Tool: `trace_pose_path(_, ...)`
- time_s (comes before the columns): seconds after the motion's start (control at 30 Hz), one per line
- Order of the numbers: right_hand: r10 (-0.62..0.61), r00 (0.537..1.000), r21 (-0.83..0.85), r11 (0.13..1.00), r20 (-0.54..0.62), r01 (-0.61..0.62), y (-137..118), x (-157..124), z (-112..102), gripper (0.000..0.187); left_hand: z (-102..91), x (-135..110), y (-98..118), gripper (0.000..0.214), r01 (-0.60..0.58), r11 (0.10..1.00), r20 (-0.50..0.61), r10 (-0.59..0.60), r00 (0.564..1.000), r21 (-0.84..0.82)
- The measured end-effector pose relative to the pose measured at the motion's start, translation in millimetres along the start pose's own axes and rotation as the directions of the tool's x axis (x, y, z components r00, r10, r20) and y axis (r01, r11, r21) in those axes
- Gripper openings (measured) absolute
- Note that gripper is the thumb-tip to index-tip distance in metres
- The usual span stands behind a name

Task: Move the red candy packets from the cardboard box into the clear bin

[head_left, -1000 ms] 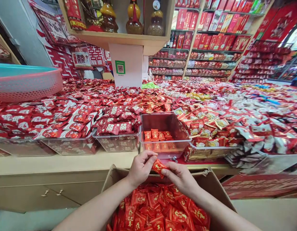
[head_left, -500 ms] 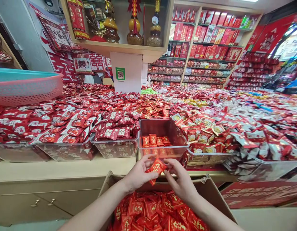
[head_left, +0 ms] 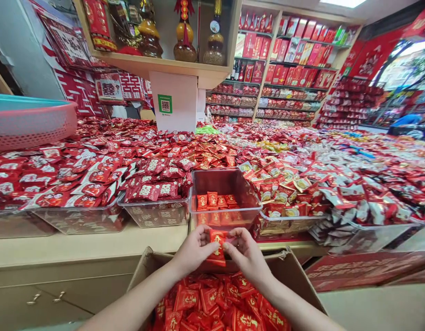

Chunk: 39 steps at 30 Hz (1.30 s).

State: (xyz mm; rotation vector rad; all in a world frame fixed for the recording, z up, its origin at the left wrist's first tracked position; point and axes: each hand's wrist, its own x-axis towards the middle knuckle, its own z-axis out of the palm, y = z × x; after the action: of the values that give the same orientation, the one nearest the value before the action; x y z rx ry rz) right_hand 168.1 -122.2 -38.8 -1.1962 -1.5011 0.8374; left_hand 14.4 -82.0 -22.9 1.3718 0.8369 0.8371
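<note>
A red candy packet with gold lettering [head_left: 217, 243] is held upright between both hands. My left hand [head_left: 195, 248] grips its left side, thumb across the front. On its right side my right hand [head_left: 246, 253] pinches it between thumb and fingers. Below my hands stands an open cardboard box [head_left: 302, 280] full of similar red packets [head_left: 208, 299]. Just beyond my hands is a clear plastic bin [head_left: 226, 174]. Several red packets [head_left: 217, 200] stand in a row on its floor, and most of its inside is bare.
Clear bins heaped with wrapped sweets flank it, including maroon packets [head_left: 157, 179] on the left and durian packets [head_left: 281, 193] on the right. A pink basket [head_left: 33, 124] stands at far left. A wooden display shelf [head_left: 164, 64] overhangs the counter behind.
The packet has turned from slanted to upright, and my right hand has closed onto its right side. The whole view has shifted slightly, with the scene moving left.
</note>
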Motion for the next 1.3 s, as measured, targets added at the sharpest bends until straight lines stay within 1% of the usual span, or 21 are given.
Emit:
trace_pose_path(0.03, -0.097, 0.995, -0.122, 0.988, 0.013, 0.098, -2, -2, 1, 0.026, -0.4, 1, -2, 0.027, 0.001, 1.0, -0.032, -0.001, 0.999, -0.011)
trace_pose_path(0.1, -0.274, 0.952, -0.335, 0.892, 0.134, 0.303, -6, -5, 3, 0.031, -0.5, 3, -5, 0.029, 0.012, 1.0, -0.062, -0.013, 0.998, -0.024)
trace_pose_path(0.13, -0.325, 0.924, -0.407, 0.83, 0.203, 0.382, -6, -7, 4, 0.032, -0.3, 3, -6, 0.031, 0.023, 0.999, -0.064, -0.025, 0.998, -0.023)
trace_pose_path(0.2, -0.37, 0.882, -0.511, 0.719, 0.292, 0.471, -6, -8, 5, 0.032, 0.3, 3, -6, 0.036, 0.058, 0.998, -0.052, -0.059, 0.997, -0.021)
trace_pose_path(0.27, -0.396, 0.856, -0.587, 0.624, 0.332, 0.516, -5, -10, 4, 0.025, 0.8, 2, -4, 0.036, 0.109, 0.993, -0.038, -0.11, 0.993, -0.04)
trace_pose_path(0.33, -0.439, 0.836, -0.618, 0.57, 0.328, 0.542, -8, -12, -1, 0.019, 0.5, 1, 0, 0.035, 0.162, 0.982, -0.003, -0.163, 0.987, -0.095)
trace_pose_path(0.43, -0.52, 0.829, -0.636, 0.573, 0.205, 0.517, -28, -6, -18, 0.014, -0.9, 0, 1, 0.04, 0.214, 0.964, 0.034, -0.211, 0.977, -0.156)
trace_pose_path(0.5, -0.534, 0.836, -0.678, 0.57, 0.124, 0.465, -48, 10, -29, 0.013, -1.4, 1, -2, 0.042, 0.217, 0.968, 0.053, -0.212, 0.976, -0.126)
trace_pose_path(0.53, -0.519, 0.847, -0.714, 0.549, 0.116, 0.434, -59, 23, -33, 0.012, -1.4, 1, -4, 0.042, 0.211, 0.973, 0.066, -0.206, 0.976, -0.094)
trace_pose_path(0.57, -0.479, 0.869, -0.762, 0.515, 0.125, 0.393, -68, 39, -35, 0.012, -1.3, 2, -6, 0.042, 0.2, 0.978, 0.084, -0.195, 0.977, -0.056)
trace_pose_path(0.6, -0.418, 0.893, -0.811, 0.458, 0.166, 0.366, -74, 58, -36, 0.013, -1.0, 2, -8, 0.041, 0.185, 0.983, 0.1, -0.182, 0.978, -0.017)
trace_pose_path(0.63, -0.33, 0.917, -0.856, 0.383, 0.223, 0.346, -77, 78, -34, 0.014, -0.6, 3, -9, 0.04, 0.167, 0.986, 0.107, -0.168, 0.98, 0.018)
trace_pose_path(0.67, -0.224, 0.93, -0.889, 0.295, 0.292, 0.351, -77, 99, -30, 0.015, -0.3, 3, -9, 0.039, 0.15, 0.987, 0.112, -0.154, 0.982, 0.051)
trace_pose_path(0.73, -0.006, 0.909, -0.899, 0.143, 0.416, 0.413, -68, 137, -21, 0.018, -0.1, 2, -10, 0.037, 0.122, 0.987, 0.115, -0.134, 0.984, 0.106)
trace_pose_path(0.77, 0.058, 0.89, -0.889, 0.116, 0.451, 0.443, -60, 152, -17, 0.019, -0.2, 1, -10, 0.035, 0.112, 0.986, 0.117, -0.127, 0.985, 0.127)
trace_pose_path(0.83, 0.145, 0.851, -0.863, 0.096, 0.505, 0.496, -41, 174, -10, 0.019, -0.9, 0, -11, 0.032, 0.101, 0.983, 0.129, -0.121, 0.984, 0.151)
trace_pose_path(0.9, 0.199, 0.815, -0.839, 0.095, 0.544, 0.536, -24, 185, -6, 0.019, -1.8, 0, -14, 0.03, 0.089, 0.983, 0.143, -0.112, 0.983, 0.162)
trace_pose_path(1.0, 0.267, 0.766, -0.807, 0.088, 0.584, 0.584, -8, 189, -4, 0.018, -3.0, -1, -19, 0.029, 0.057, 0.979, 0.155, -0.088, 0.984, 0.196)
trace_pose_path(1.13, 0.354, 0.703, -0.772, 0.097, 0.617, 0.628, -3, 187, -2, 0.021, -3.7, 0, -22, 0.029, 0.029, 0.961, 0.148, -0.073, 0.986, 0.275)
trace_pose_path(1.2, 0.381, 0.688, -0.767, 0.1, 0.618, 0.634, -2, 187, -1, 0.024, -3.9, 0, -22, 0.029, 0.012, 0.953, 0.145, -0.059, 0.988, 0.304)
trace_pose_path(1.3, 0.387, 0.693, -0.774, 0.099, 0.608, 0.625, 2, 189, -2, 0.024, -4.1, -1, -22, 0.027, -0.015, 0.94, 0.136, -0.034, 0.99, 0.341)
